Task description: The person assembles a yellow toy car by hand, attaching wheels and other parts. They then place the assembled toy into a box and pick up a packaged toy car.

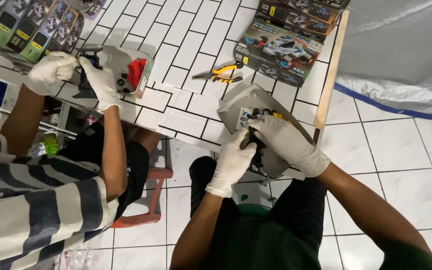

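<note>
- Head view: our left hand point(234, 162), in a white glove, is closed around a small black plastic frame part point(257, 150); grip is at its left side.
- Our right hand point(287, 141), also white-gloved, is curled over the top of the same black part, fingers pinching it from the right. The two hands touch at the part.
- The part sits just above a grey open cardboard box tray point(248, 97) that overhangs the near edge of the white tiled counter point(186, 45). Small black round pieces and a yellow bit lie in the tray, right behind our fingers; too small to identify.
- Yellow-handled pliers point(219, 75) lie flat on the counter, just beyond the tray.
- Stack of printed model-car kit boxes point(281, 50) at the far right of the counter, near the pliers.
- Co-worker on the left in a striped shirt: both gloved hands point(76, 75) hold a black part over a second grey tray point(126, 62) with a red piece point(137, 72) in it.
- Red plastic stool point(151, 200) under the co-worker, on the white floor tiles.
</note>
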